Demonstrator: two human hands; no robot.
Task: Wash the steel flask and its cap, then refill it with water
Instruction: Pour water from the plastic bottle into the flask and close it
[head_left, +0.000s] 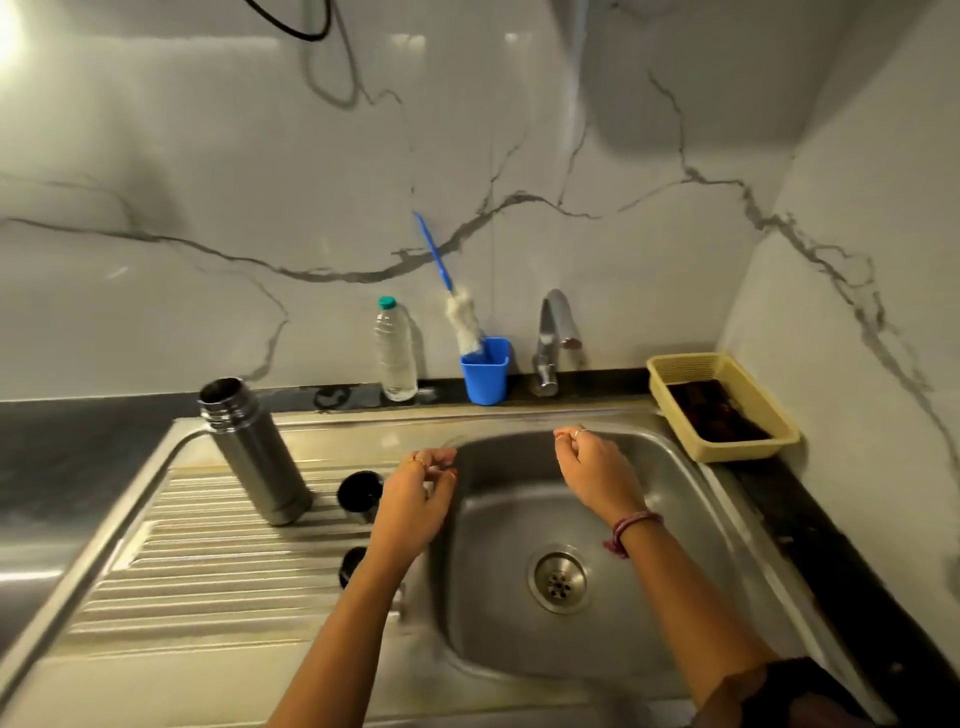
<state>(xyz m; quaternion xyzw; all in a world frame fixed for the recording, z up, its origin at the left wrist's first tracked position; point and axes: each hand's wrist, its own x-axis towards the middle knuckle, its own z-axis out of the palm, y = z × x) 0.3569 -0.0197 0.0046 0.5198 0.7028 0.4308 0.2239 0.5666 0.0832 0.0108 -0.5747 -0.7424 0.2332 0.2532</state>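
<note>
Both hands are hanging over the sink basin (519, 649), holding nothing. Left hand (415, 499) has fingers loosely curled; right hand (597, 467) likewise, fingertips drawn together. The steel flask (254, 447) is standing open-mouthed on the ribbed drainboard (208, 561), well left of my left hand. Two dark pieces, likely the cap (358, 493) and an inner stopper (353, 566), are lying just beside my left wrist. Judging the next step: bring the flask under the tap (553, 338), grip it low, and fetch the bottle brush (462, 322) from the blue cup (485, 371).
</note>
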